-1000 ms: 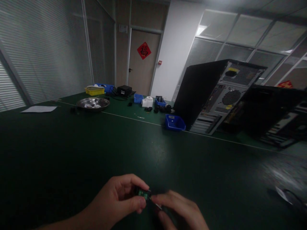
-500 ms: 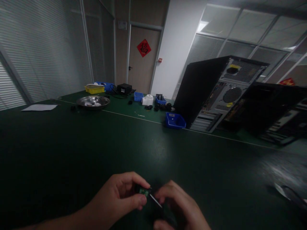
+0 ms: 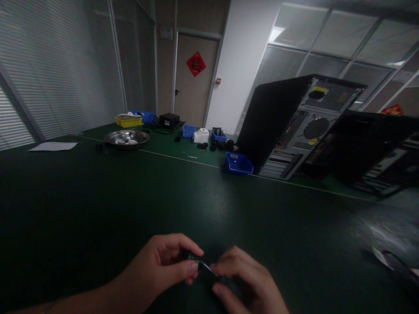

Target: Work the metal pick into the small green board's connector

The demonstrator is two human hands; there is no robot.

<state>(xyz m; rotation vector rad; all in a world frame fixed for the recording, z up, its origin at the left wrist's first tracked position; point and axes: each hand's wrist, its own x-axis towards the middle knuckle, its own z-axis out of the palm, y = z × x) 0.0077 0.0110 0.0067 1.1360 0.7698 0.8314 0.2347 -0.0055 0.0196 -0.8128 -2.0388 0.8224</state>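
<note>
Between thumb and fingers, my left hand pinches a small green circuit board that has a dark part along its upper side. My right hand is closed round the dark handle of a thin metal-shafted tool, which looks like a screwdriver. The shaft slants up and left, and its tip meets the board's right end; the exact contact is too small to make out. Most of the handle is hidden by my right fingers. Both hands are just above the dark green tabletop.
A blue bin stands beside a large black computer tower. Farther back are a metal bowl with white pieces, a yellow tray and a white device. Paper lies left; a dark cable lies right.
The circuit board has tilted in my left hand, so less of its green face shows. My right hand and the screwdriver have shifted slightly up and left.
</note>
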